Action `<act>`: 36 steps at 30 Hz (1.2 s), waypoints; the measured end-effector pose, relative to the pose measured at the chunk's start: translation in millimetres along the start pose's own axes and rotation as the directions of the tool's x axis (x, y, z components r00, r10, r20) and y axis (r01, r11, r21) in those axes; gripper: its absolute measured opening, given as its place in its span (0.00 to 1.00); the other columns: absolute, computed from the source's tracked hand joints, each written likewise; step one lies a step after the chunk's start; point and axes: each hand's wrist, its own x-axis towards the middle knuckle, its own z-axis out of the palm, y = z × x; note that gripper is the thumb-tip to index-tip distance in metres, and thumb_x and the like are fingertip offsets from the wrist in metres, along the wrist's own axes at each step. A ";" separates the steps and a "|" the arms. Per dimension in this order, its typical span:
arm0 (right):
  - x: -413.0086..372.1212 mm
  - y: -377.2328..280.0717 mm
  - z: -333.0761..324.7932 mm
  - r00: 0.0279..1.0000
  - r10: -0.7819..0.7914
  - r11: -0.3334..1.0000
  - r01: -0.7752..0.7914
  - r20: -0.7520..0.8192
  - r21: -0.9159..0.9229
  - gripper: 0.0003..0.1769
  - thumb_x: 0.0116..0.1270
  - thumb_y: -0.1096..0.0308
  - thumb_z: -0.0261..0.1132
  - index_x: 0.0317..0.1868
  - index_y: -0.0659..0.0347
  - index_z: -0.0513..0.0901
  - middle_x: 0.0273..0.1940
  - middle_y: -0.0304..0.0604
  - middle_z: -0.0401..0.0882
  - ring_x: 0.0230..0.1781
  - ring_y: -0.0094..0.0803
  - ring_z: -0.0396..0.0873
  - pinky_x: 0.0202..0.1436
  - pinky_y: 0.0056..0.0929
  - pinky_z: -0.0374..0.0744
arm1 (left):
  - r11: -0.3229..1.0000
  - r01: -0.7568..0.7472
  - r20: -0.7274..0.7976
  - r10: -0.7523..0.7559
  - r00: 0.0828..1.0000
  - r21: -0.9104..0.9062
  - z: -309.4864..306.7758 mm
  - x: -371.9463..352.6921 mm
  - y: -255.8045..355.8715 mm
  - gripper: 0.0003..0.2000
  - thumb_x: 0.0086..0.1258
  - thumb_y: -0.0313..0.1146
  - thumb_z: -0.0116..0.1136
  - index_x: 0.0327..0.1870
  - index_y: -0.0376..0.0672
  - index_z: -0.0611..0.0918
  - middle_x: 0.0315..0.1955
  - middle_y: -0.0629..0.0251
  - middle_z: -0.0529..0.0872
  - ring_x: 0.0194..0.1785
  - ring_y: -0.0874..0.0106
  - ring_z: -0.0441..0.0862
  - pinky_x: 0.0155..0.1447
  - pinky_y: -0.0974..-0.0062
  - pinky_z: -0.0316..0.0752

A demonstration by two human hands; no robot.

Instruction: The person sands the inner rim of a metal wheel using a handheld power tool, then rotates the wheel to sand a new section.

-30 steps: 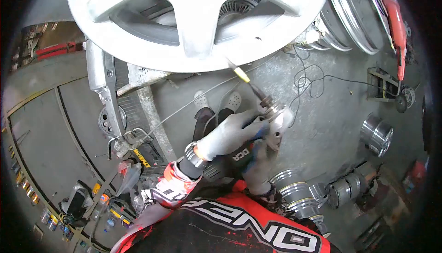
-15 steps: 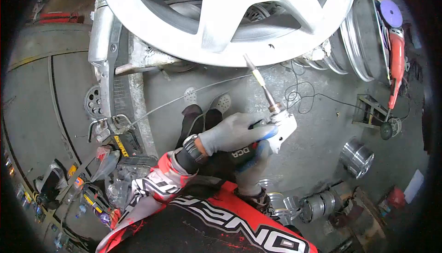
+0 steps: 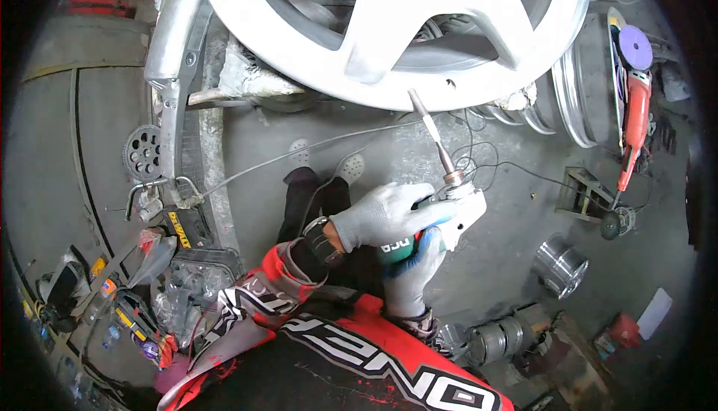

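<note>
Lying low at the far left is a jumble of small tools, with a yellow-and-black box (image 3: 179, 228) just beside it on the concrete floor (image 3: 493, 261). A thin cable (image 3: 284, 158) runs from there up and to the right across the floor.

From the lower left a red-and-white patterned sleeve (image 3: 258, 291) reaches inward, the forearm angled up and to the right, a wristwatch (image 3: 320, 240) at the cuff. The left hand (image 3: 385, 215), in a grey glove, is closed over the top of a hand grinder (image 3: 458, 205), knuckles up, fingers wrapped round its body. Directly under it the right hand (image 3: 413, 273), in a grey-and-blue glove, comes straight up from the wrist and is clamped round the same tool from below, so both hands grip it, one above the other.

The grinder sits at the middle of the view, its dusty white head tilted. Its long bit (image 3: 432, 130) slants up and to the left, the tip meeting the lower edge of a large silver wheel (image 3: 389, 7) that fills the top.

Further right an orange angle grinder (image 3: 634, 123) with a purple disc (image 3: 636, 46) lies well apart from the hands, and a polished metal cylinder (image 3: 561, 265) rests on the floor below it
</note>
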 end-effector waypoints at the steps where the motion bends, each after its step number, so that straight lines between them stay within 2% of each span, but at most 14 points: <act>1: 0.0 -0.3 1.1 0.998 0.051 0.990 -0.044 -0.044 0.135 0.24 0.84 0.55 0.52 0.65 0.67 0.77 0.59 0.47 0.80 0.55 0.31 0.80 0.59 0.38 0.79 | 1.000 -0.012 -0.020 0.012 1.000 0.016 -0.1 0.3 1.2 0.16 0.76 0.40 0.60 0.53 0.36 0.84 0.41 0.46 0.87 0.45 0.51 0.88 0.48 0.60 0.81; 3: -1.2 1.6 3.2 1.000 0.008 0.994 -0.005 -0.021 0.107 0.25 0.84 0.55 0.53 0.66 0.66 0.76 0.60 0.47 0.79 0.58 0.32 0.80 0.61 0.38 0.79 | 0.999 -0.019 -0.048 0.020 0.999 0.031 -5.7 0.9 8.7 0.16 0.77 0.40 0.60 0.53 0.36 0.84 0.39 0.45 0.87 0.44 0.50 0.88 0.47 0.60 0.81; 5: -3.8 -0.5 5.0 1.000 -0.028 0.996 0.027 0.004 0.085 0.25 0.84 0.54 0.53 0.68 0.66 0.74 0.62 0.48 0.78 0.60 0.33 0.79 0.64 0.38 0.78 | 0.947 0.250 0.061 -0.243 0.968 -0.203 -18.7 0.6 22.2 0.16 0.76 0.39 0.62 0.54 0.36 0.84 0.41 0.45 0.88 0.44 0.47 0.88 0.47 0.58 0.82; 8: -6.6 -7.7 6.3 0.997 0.057 0.990 -0.064 0.052 0.126 0.28 0.75 0.65 0.60 0.71 0.66 0.68 0.63 0.48 0.75 0.62 0.35 0.77 0.67 0.40 0.76 | 0.931 0.324 0.114 -0.308 0.944 -0.169 -25.2 -0.9 28.4 0.16 0.76 0.39 0.62 0.54 0.35 0.84 0.42 0.44 0.88 0.44 0.46 0.87 0.47 0.58 0.82; 9: -4.1 -5.2 2.5 0.996 0.059 0.986 -0.069 0.073 0.150 0.28 0.75 0.65 0.61 0.72 0.66 0.68 0.63 0.48 0.75 0.62 0.35 0.77 0.68 0.40 0.75 | 0.931 0.323 0.114 -0.307 0.945 -0.170 -20.8 -1.7 22.4 0.16 0.76 0.39 0.62 0.54 0.35 0.84 0.42 0.44 0.88 0.44 0.46 0.87 0.47 0.58 0.82; 11: -2.9 -7.1 4.2 0.994 0.057 0.983 -0.072 0.093 0.167 0.29 0.75 0.65 0.61 0.72 0.65 0.67 0.64 0.48 0.75 0.63 0.35 0.77 0.68 0.40 0.75 | 0.997 0.049 -0.042 -0.051 0.998 -0.066 -10.2 -1.4 11.7 0.16 0.76 0.41 0.61 0.53 0.35 0.84 0.41 0.45 0.88 0.44 0.46 0.88 0.47 0.59 0.81; 14: -4.0 -8.0 7.3 0.997 0.074 0.961 -0.075 0.013 0.266 0.28 0.75 0.64 0.61 0.71 0.65 0.68 0.64 0.49 0.74 0.64 0.36 0.76 0.68 0.40 0.75 | 0.987 0.101 -0.049 -0.108 0.993 -0.128 -9.5 -3.5 10.6 0.16 0.76 0.40 0.61 0.53 0.36 0.84 0.41 0.46 0.88 0.44 0.46 0.88 0.46 0.59 0.81; 18: -5.7 1.3 3.3 0.987 -0.016 0.996 0.001 0.158 0.093 0.28 0.84 0.56 0.53 0.75 0.64 0.67 0.67 0.48 0.74 0.66 0.38 0.76 0.71 0.42 0.74 | 0.960 0.215 0.035 -0.212 0.977 -0.182 -18.9 -11.4 12.7 0.16 0.76 0.40 0.62 0.53 0.37 0.84 0.41 0.46 0.88 0.44 0.46 0.87 0.46 0.57 0.81; 20: -6.2 1.5 3.6 0.986 -0.011 0.995 -0.006 0.166 0.098 0.27 0.84 0.56 0.53 0.73 0.64 0.70 0.66 0.49 0.75 0.66 0.38 0.76 0.70 0.42 0.74 | 0.995 0.056 -0.031 -0.059 0.998 -0.084 -16.4 -12.1 8.2 0.16 0.77 0.42 0.61 0.53 0.36 0.84 0.39 0.45 0.88 0.44 0.46 0.87 0.46 0.57 0.81; 24: -5.3 3.7 -8.1 0.987 0.010 1.000 -0.009 0.161 -0.001 0.27 0.84 0.55 0.54 0.73 0.63 0.70 0.67 0.49 0.74 0.66 0.39 0.76 0.70 0.43 0.74 | 0.990 0.010 -0.080 -0.021 0.997 -0.138 -10.1 -8.4 6.4 0.16 0.77 0.41 0.60 0.52 0.36 0.84 0.37 0.46 0.87 0.42 0.46 0.87 0.45 0.57 0.81; 26: -8.5 3.7 -10.1 0.976 -0.086 0.884 0.167 0.200 -0.437 0.28 0.83 0.53 0.55 0.73 0.61 0.69 0.66 0.47 0.74 0.66 0.38 0.76 0.70 0.43 0.75 | 0.984 0.111 -0.066 -0.121 0.990 -0.137 -12.2 -10.7 6.6 0.15 0.77 0.41 0.60 0.52 0.36 0.83 0.37 0.46 0.87 0.42 0.45 0.87 0.44 0.57 0.80; 27: -9.4 5.0 -5.5 0.976 -0.084 0.885 0.166 0.203 -0.434 0.28 0.83 0.53 0.55 0.73 0.61 0.69 0.66 0.47 0.74 0.66 0.38 0.76 0.70 0.43 0.75 | 0.984 0.114 -0.069 -0.124 0.990 -0.133 -15.3 -13.4 8.0 0.15 0.77 0.41 0.60 0.52 0.36 0.83 0.37 0.46 0.87 0.42 0.45 0.87 0.44 0.57 0.80; 29: -13.4 5.4 8.4 0.993 0.022 0.991 -0.037 0.114 0.131 0.28 0.83 0.53 0.56 0.73 0.60 0.69 0.65 0.46 0.74 0.65 0.36 0.76 0.68 0.42 0.75 | 0.995 0.026 -0.067 -0.033 0.997 -0.091 -22.8 -19.1 14.1 0.15 0.77 0.41 0.61 0.51 0.36 0.83 0.37 0.46 0.87 0.42 0.45 0.86 0.43 0.56 0.80; 36: -7.3 12.1 -7.2 0.986 0.046 0.991 -0.065 0.160 0.117 0.27 0.83 0.55 0.56 0.74 0.60 0.68 0.68 0.46 0.73 0.67 0.35 0.75 0.71 0.41 0.74 | 0.994 -0.022 -0.131 0.007 0.991 -0.110 -12.5 -12.2 8.2 0.14 0.77 0.41 0.61 0.47 0.36 0.82 0.34 0.47 0.86 0.38 0.46 0.86 0.41 0.59 0.79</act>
